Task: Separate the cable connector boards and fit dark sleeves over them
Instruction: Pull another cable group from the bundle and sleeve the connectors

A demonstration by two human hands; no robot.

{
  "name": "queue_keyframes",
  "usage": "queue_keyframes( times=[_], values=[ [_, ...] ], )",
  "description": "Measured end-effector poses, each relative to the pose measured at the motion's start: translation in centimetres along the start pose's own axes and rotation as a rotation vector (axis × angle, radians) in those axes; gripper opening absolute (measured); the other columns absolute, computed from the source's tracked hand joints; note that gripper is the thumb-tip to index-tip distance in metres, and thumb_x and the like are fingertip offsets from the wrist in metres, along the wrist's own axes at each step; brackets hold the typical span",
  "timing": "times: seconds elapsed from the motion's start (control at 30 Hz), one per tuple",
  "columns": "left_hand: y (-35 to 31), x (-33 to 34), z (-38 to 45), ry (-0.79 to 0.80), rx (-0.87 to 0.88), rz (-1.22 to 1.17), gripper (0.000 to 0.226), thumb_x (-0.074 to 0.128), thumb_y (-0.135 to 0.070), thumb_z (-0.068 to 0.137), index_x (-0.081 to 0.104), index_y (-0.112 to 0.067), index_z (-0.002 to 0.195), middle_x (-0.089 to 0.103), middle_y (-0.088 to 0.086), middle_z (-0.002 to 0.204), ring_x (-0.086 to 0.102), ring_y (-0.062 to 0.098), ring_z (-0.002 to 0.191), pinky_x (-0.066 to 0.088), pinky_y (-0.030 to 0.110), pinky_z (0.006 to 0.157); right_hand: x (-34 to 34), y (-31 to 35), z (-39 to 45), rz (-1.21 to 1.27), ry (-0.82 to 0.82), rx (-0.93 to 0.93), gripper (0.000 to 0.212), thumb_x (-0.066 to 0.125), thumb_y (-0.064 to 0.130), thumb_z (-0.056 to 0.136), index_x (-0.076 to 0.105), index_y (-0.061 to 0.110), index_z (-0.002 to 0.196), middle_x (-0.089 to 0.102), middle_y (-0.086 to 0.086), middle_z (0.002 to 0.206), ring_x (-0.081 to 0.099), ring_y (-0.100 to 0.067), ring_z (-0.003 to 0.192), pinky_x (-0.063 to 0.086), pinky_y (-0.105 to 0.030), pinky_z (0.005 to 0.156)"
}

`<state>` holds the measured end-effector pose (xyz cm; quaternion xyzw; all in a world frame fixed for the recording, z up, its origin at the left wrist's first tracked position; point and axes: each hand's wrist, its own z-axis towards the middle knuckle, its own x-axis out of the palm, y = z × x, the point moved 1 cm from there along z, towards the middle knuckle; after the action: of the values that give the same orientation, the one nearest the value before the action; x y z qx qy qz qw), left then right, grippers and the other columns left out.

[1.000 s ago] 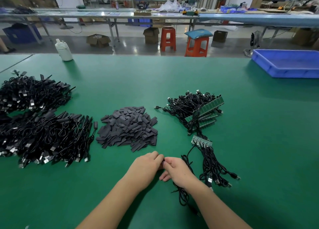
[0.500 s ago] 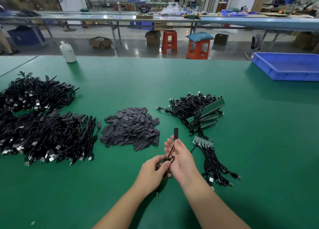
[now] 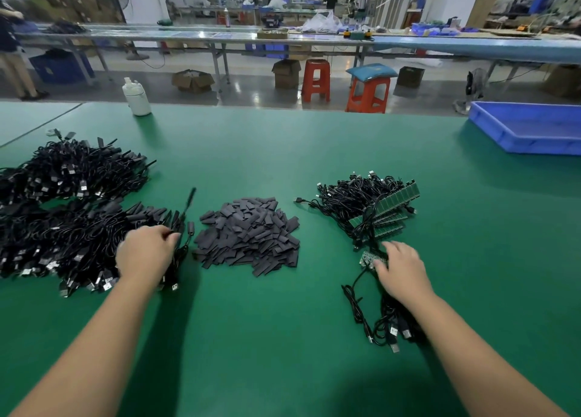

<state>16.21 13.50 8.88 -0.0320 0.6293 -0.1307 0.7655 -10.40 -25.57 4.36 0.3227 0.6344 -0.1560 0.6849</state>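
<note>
- Both hands lay well apart over the green table mat, with a wide bare stretch of mat between the forearms and out to the near edge.
- Left hand pinched a thin black cable with a dark sleeve on its end; the sleeved tip stuck up, blurred, and the cable's slack hung under the palm.
- Just left of that hand sprawled a big heap of finished black sleeved cables, reaching past the left frame edge.
- Right hand rested with relaxed fingers on a small green strip of joined connector boards, its black cables trailing under the wrist.
- Between the hands sat a pile of loose flat dark sleeves.
- Beyond the right hand lay a tangle of cables on unseparated green board strips.
- Far right, a blue plastic tray stood at the far edge.
</note>
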Motion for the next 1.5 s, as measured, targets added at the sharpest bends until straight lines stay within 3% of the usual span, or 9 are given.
queue_keyframes(
  times=[0.1,0.23,0.43,0.63,0.8,0.87,0.97,1.23,1.5],
  values=[
    [2.7,0.6,1.5,0.099,-0.050,0.235,0.043,0.057,-0.049,0.093,0.063,-0.020,0.125,0.063,0.013,0.116,0.056,0.035,0.106,0.049,0.041,0.085,0.6,-1.1,0.2,0.111,0.164,0.043,0.068,0.049,0.043,0.100,0.024,0.012,0.155,0.036,-0.010,0.156,0.033,-0.028,0.144,0.031,-0.044,0.116],
    [2.3,1.4,1.5,-0.042,0.022,0.146,0.036,0.067,-0.030,0.090,0.065,-0.013,0.122,0.057,0.018,0.121,0.052,0.038,0.105,0.046,0.047,0.086,1.0,-0.9,0.4,0.211,0.132,0.064,0.069,0.057,0.044,0.096,0.031,0.014,0.152,0.044,-0.011,0.148,0.045,-0.028,0.134,0.040,-0.043,0.109],
    [-3.4,1.9,-1.8,-0.172,0.248,-0.125,0.024,0.065,-0.012,0.088,0.071,-0.007,0.110,0.063,0.016,0.116,0.059,0.031,0.093,0.052,0.043,0.076,0.5,0.8,0.9,0.287,0.025,0.160,0.033,0.058,0.030,0.098,0.060,0.016,0.128,0.051,-0.008,0.130,0.049,-0.007,0.072,0.043,-0.028,0.074],
    [-14.2,4.1,-10.5,0.359,0.494,-0.483,0.031,0.056,-0.028,0.095,0.064,-0.027,0.125,0.073,-0.006,0.110,0.067,0.011,0.083,0.055,0.029,0.084,-0.7,3.8,0.3,0.325,0.060,0.002,0.015,0.057,0.029,0.098,0.066,0.024,0.110,0.065,0.011,0.089,0.053,-0.007,0.059,0.039,-0.024,0.053],
    [-20.7,6.0,-14.6,0.608,0.331,-0.781,0.044,0.056,-0.041,0.096,0.052,-0.026,0.137,0.068,-0.005,0.116,0.060,0.006,0.096,0.044,0.022,0.088,-1.8,5.7,-0.6,0.353,0.063,-0.178,0.014,0.061,0.026,0.095,0.070,0.024,0.105,0.067,0.013,0.090,0.058,-0.009,0.081,0.042,-0.025,0.071],
    [-21.7,5.8,-14.6,0.568,0.301,-0.801,0.019,0.055,-0.040,0.096,0.064,-0.026,0.105,0.067,-0.003,0.087,0.053,0.009,0.073,0.040,0.027,0.069,-2.0,5.9,-0.8,0.361,0.058,-0.218,0.014,0.061,0.026,0.094,0.071,0.025,0.104,0.064,0.016,0.088,0.057,-0.008,0.085,0.041,-0.024,0.074],
    [-22.2,5.3,-14.5,0.520,0.331,-0.794,0.031,0.053,-0.037,0.097,0.054,-0.019,0.073,0.062,0.004,0.067,0.044,0.016,0.057,0.035,0.032,0.056,-2.2,5.8,-0.9,0.371,0.025,-0.238,0.012,0.062,0.031,0.094,0.072,0.026,0.098,0.063,0.018,0.082,0.059,-0.006,0.081,0.041,-0.023,0.069],
    [-22.1,4.6,-14.2,0.490,0.372,-0.775,0.021,0.056,-0.036,0.097,0.072,-0.023,0.094,0.072,-0.002,0.076,0.064,0.020,0.072,0.049,0.031,0.063,-2.2,6.0,-1.3,0.366,-0.024,-0.237,0.015,0.061,0.031,0.093,0.075,0.027,0.092,0.072,0.010,0.079,0.063,-0.007,0.074,0.052,-0.028,0.069],
    [-22.6,4.8,-15.2,0.378,0.305,-0.728,0.028,0.054,-0.035,0.097,0.061,-0.020,0.075,0.063,0.001,0.063,0.050,0.022,0.058,0.037,0.032,0.054,-1.7,6.1,-1.4,0.379,-0.084,-0.211,0.016,0.062,0.030,0.094,0.077,0.025,0.094,0.073,0.009,0.082,0.061,-0.007,0.072,0.045,-0.020,0.063]
  ],
)
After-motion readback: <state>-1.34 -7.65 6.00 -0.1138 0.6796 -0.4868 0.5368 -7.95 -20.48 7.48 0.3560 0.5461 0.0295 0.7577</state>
